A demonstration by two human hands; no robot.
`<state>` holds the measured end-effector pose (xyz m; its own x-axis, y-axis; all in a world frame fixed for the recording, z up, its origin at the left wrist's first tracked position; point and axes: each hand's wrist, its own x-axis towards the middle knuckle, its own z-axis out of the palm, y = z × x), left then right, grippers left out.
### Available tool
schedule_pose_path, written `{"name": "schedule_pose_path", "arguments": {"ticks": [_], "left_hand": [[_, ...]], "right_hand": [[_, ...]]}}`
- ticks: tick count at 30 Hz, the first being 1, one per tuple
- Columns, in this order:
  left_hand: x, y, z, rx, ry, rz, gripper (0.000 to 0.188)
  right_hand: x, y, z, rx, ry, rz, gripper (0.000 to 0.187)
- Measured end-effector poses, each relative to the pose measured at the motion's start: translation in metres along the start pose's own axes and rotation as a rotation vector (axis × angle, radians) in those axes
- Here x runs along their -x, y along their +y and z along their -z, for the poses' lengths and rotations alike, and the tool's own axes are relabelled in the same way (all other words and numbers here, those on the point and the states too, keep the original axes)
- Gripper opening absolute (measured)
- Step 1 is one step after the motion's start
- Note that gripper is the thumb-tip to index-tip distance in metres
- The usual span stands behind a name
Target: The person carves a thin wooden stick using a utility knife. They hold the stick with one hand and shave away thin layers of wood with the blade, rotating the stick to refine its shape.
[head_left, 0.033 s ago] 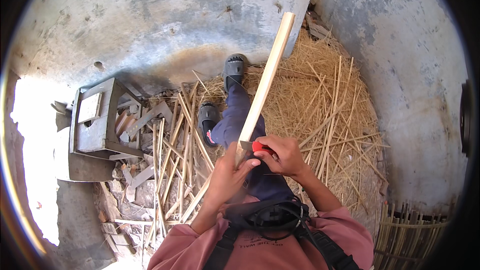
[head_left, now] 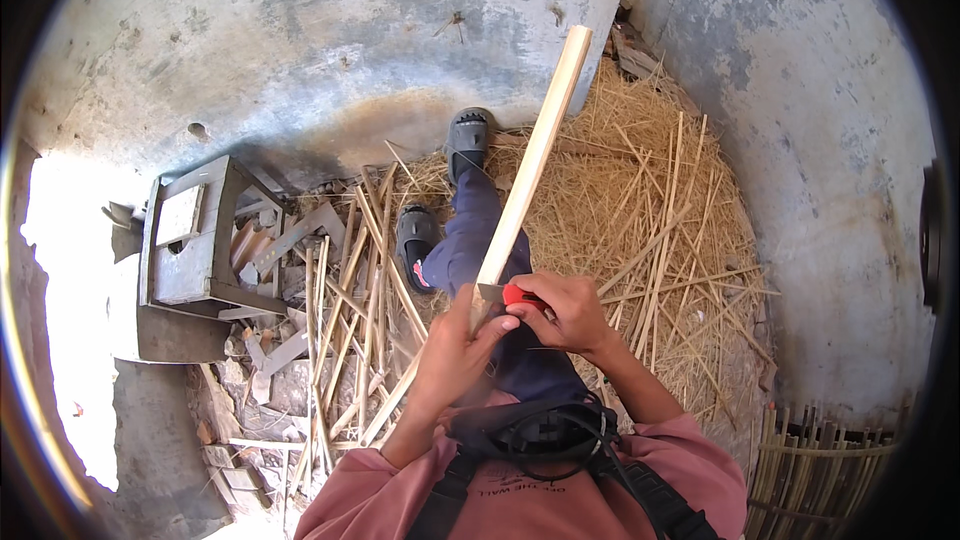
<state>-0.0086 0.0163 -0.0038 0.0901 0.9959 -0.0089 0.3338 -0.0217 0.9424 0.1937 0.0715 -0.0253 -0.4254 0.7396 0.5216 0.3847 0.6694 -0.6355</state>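
A long pale wooden strip (head_left: pixel 535 160) slants up and away from my lap toward the far wall. My left hand (head_left: pixel 452 352) is closed around its near end. In my right hand (head_left: pixel 565 312) is a knife with a red handle (head_left: pixel 522 295). Its short grey blade (head_left: pixel 490 292) lies against the strip, just beyond my left fingers. My left thumb reaches across close to the right hand's fingertips. The strip's lowest end is partly hidden by my left hand.
Split sticks (head_left: pixel 345 320) lie in a heap on the left beside a worn wooden stool (head_left: pixel 195 240). Shavings and thin strips (head_left: pixel 640 210) cover the floor on the right. A woven stick fence (head_left: pixel 820 470) stands lower right. Grey walls (head_left: pixel 330 30) enclose the space.
Almost nothing differs. The strip and the knife have shifted very slightly, and both hands keep their hold.
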Motion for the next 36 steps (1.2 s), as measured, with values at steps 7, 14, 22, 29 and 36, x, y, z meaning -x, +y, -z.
{"name": "schedule_pose_path", "arguments": {"ticks": [7, 14, 22, 29, 36], "left_hand": [[0.0, -0.001, 0.002, -0.017, -0.01, -0.014, 0.034], [-0.001, -0.004, -0.003, -0.021, 0.058, -0.006, 0.035], [-0.002, 0.004, -0.006, -0.058, 0.108, 0.021, 0.035], [-0.004, 0.007, -0.012, -0.053, 0.166, 0.027, 0.033], [0.014, 0.001, -0.015, -0.185, 0.103, 0.187, 0.042]], "right_hand": [[-0.004, -0.005, 0.002, 0.019, -0.047, 0.01, 0.025], [-0.004, -0.006, 0.002, 0.012, -0.04, 0.001, 0.026], [-0.003, -0.013, 0.001, 0.072, -0.008, -0.026, 0.026], [-0.003, -0.012, -0.003, 0.181, 0.099, -0.011, 0.027], [-0.023, 0.004, 0.025, 0.101, 0.191, -0.192, 0.024]]}}
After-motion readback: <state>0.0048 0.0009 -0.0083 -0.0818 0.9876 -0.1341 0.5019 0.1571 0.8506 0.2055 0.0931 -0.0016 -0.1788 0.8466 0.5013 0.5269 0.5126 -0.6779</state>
